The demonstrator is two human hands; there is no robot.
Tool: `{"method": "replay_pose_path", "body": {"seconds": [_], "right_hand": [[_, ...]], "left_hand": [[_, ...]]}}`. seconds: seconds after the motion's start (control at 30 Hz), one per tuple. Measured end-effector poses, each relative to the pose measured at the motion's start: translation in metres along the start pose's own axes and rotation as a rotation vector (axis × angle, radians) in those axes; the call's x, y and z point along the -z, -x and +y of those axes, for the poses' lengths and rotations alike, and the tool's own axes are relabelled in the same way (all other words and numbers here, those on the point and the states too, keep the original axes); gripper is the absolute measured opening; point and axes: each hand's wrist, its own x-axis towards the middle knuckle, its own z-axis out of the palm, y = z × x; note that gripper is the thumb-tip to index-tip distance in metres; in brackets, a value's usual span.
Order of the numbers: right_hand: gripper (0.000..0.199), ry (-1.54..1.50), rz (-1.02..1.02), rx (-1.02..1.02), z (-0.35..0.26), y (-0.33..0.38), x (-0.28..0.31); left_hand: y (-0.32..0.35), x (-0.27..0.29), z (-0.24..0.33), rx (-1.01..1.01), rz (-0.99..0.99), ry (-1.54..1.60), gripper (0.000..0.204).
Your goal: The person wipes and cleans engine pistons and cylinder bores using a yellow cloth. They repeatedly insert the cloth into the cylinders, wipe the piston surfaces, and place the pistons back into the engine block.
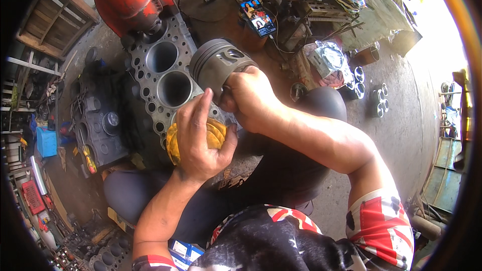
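A grey metal piston (216, 62), with ring grooves round its crown, is held tilted above the edge of an engine block (186, 50). My right hand (256, 98) is closed round its lower end. Just below the piston, my left hand (197, 140) has its fingers stretched and apart; one fingertip comes close to the piston's skirt, and I cannot tell whether it touches. Behind that hand shows a yellow rounded thing (173, 143), partly hidden by the palm. Large round cylinder bores and smaller holes open in the block's top face.
A red machine (125, 0) stands over the block's far end. A lit phone (258, 17) leans beyond the piston. Metal parts (380, 101) and a plastic-wrapped package (329, 60) lie to the right. At left are another engine block (108, 145) and a blue box (46, 142).
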Motion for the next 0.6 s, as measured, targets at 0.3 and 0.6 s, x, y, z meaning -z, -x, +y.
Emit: {"method": "replay_pose_path", "body": {"seconds": [0.3,0.6], "right_hand": [[0.009,0.054,-0.005,0.009,0.001,0.0,0.004],[0.012,0.017,0.066,0.052,-0.005,0.007,0.001]], "left_hand": [[-0.002,0.001,-0.002,-0.067,-0.03,-0.108,0.067],[-0.02,0.023,-0.008,-0.062,0.014,-0.018,0.049]]}}
